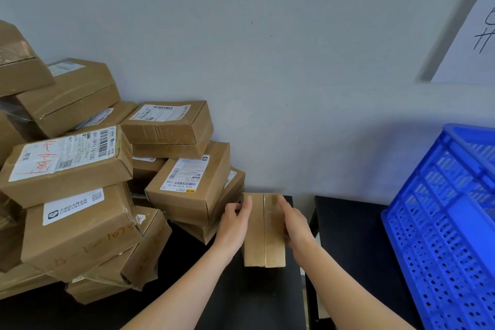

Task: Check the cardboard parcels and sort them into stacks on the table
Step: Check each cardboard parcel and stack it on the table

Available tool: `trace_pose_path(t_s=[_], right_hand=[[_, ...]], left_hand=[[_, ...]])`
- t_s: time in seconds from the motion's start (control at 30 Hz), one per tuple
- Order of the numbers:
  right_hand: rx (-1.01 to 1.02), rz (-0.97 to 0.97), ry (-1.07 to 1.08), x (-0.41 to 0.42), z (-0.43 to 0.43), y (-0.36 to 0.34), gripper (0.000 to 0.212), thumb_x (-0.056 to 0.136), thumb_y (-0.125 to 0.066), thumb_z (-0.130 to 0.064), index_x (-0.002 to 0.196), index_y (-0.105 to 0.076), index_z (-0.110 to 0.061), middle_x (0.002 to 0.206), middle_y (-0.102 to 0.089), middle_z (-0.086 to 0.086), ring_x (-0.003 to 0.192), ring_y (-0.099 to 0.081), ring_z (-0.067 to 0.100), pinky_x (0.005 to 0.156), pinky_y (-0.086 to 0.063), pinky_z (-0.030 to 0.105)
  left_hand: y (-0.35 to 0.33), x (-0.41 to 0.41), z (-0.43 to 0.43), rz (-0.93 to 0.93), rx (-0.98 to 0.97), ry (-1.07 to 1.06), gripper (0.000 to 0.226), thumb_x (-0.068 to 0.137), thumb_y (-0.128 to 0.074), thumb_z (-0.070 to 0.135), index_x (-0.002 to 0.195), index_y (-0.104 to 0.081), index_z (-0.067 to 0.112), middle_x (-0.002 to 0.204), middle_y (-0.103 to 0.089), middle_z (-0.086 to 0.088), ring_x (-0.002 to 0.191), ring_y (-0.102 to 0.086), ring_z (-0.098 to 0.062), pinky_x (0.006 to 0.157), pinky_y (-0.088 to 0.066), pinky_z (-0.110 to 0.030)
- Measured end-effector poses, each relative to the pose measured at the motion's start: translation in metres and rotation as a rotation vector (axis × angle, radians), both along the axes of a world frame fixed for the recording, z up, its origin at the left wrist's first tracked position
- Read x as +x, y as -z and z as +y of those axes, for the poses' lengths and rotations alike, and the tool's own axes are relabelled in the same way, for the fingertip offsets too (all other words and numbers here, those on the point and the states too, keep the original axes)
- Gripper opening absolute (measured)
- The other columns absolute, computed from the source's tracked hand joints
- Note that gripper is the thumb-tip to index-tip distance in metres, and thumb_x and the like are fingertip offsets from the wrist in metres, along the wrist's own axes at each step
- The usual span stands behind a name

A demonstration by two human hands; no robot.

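so the left hand (234, 225) and right hand (294, 225) are squeezing the small cardboard parcel (263, 230) by its long sides, each grip wrapping it snugly, lower middle of frame at the black tabletop (241, 303), and it's looking light and stiff, probably sliding a bit on that tape.

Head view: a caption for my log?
Left hand and right hand hold a small plain brown cardboard parcel at a black table, between heaped labelled cardboard parcels and a blue perforated plastic crate.
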State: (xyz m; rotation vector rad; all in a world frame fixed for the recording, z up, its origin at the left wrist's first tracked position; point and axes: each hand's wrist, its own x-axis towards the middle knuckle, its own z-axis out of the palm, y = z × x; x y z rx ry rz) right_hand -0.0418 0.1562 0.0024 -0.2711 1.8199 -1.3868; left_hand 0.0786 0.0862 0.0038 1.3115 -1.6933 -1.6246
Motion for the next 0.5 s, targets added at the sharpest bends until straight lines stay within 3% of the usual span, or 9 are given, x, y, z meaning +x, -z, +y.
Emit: trace_pose_path(t_s=[0.1,0.2,0.5], right_hand=[[-0.023,-0.023,0.04,-0.004,0.0004,0.0007,0.068,0.088,-0.048,-0.061,0.138,-0.041,-0.016,0.133,-0.05,0.006,0.122,-0.047,0.025,0.107,-0.038,0.047],[-0.024,-0.024,0.056,-0.0067,0.0013,0.0021,0.067,0.087,-0.049,-0.062,0.135,-0.044,-0.016,0.128,-0.052,0.006,0.117,-0.05,0.026,0.104,-0.041,0.049],[0.027,0.042,0.042,-0.0055,0.0034,0.0091,0.05,0.083,-0.064,-0.051,0.113,-0.042,-0.018,0.114,-0.05,0.003,0.109,-0.05,0.023,0.1,-0.044,0.047]], left_hand=[[-0.0034,-0.0019,-0.0006,0.069,0.041,-0.04,0.055,0.09,-0.039,0.064,0.11,-0.052,0.015,0.113,-0.059,-0.004,0.107,-0.056,-0.019,0.098,-0.046,-0.047],[-0.0046,-0.0036,-0.001,0.076,0.059,-0.071,0.057,0.09,-0.039,0.064,0.113,-0.055,0.014,0.111,-0.062,-0.005,0.105,-0.058,-0.019,0.097,-0.047,-0.048],[0.0031,-0.0044,-0.0027,0.008,0.056,-0.113,0.04,0.086,-0.057,0.056,0.091,-0.047,0.018,0.1,-0.056,-0.003,0.094,-0.054,-0.012,0.093,-0.048,-0.04]])
